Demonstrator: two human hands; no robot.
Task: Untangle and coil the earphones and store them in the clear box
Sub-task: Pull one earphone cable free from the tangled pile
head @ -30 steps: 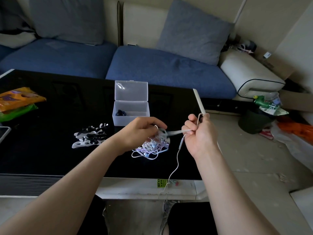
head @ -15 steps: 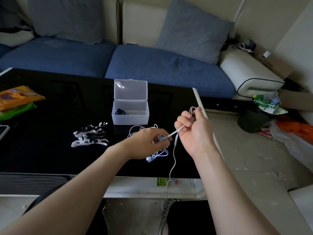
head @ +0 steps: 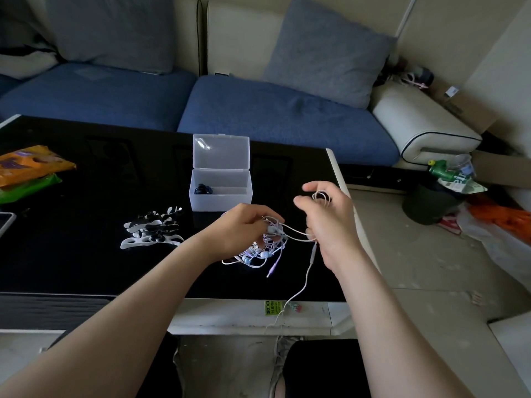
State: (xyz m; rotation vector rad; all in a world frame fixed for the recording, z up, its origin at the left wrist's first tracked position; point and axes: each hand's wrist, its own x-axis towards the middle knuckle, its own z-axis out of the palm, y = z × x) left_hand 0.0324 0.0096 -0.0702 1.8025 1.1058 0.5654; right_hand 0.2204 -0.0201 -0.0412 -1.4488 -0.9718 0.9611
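Observation:
A tangle of white and purple earphones (head: 260, 252) lies on the black table near its front right corner. My left hand (head: 244, 228) pinches a cable at the top of the tangle. My right hand (head: 327, 219) holds a white cable looped around its fingers, thumb and forefinger apart. From that hand the cable hangs down past the inline remote (head: 313, 254) and over the table edge. The clear box (head: 220, 193) stands open behind my hands, lid upright, with a dark coiled earphone (head: 203, 189) inside.
A pile of black and white cable ties (head: 153, 229) lies left of my left hand. Orange and green packets (head: 27, 168) and a device's corner sit at the table's left edge. A blue sofa stands behind; a bin and litter are on the floor at right.
My right hand has loosened its pinch and spread its thumb and forefinger, keeping the loop on its fingers. My left hand has dropped slightly onto the tangle, and the stretched cable has slackened.

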